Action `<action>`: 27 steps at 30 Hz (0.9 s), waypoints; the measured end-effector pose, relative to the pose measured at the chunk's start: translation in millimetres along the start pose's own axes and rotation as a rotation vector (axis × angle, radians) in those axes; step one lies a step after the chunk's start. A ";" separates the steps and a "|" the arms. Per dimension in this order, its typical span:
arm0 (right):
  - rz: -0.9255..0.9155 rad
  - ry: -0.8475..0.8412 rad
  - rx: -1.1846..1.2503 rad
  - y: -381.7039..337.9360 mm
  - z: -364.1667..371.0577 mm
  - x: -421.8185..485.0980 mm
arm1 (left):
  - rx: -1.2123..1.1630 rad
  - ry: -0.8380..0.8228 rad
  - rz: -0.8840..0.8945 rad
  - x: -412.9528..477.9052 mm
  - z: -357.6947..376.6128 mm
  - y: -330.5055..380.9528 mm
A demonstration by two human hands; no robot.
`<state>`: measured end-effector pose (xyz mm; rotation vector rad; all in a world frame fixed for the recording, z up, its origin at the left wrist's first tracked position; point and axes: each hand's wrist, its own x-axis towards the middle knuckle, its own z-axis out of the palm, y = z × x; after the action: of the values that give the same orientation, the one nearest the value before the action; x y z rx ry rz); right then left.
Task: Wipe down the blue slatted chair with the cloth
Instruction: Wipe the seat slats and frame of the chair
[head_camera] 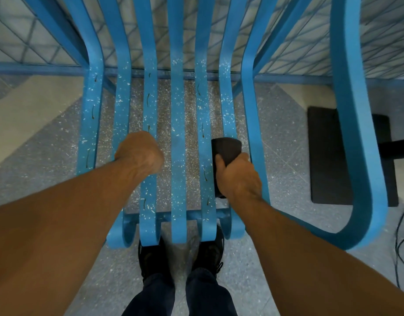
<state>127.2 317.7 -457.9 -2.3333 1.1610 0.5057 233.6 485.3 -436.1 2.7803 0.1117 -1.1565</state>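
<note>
Gripping the cloth (226,149) in the right hand (239,176) at centre right, curling the left hand (139,153) round a slat (147,201), perhaps risking brushing specks (177,103) onto shoes (150,258).

Speckled grey floor (48,169), beige stripe out at 9 o'clock. The blue chair (178,133) stands on it dead centre, with a black mat (326,156) at 3, loose cables (401,242) at 4 and black shoes (154,258) at 6.
</note>
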 end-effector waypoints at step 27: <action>0.085 0.029 0.088 37.1 21.0 -51.1 | -0.039 0.012 -0.014 -3.6 -0.6 0.7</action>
<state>65.5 342.7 -457.9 -2.2311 1.2739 0.4430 231.6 484.7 -433.1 2.7574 0.1527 -1.1280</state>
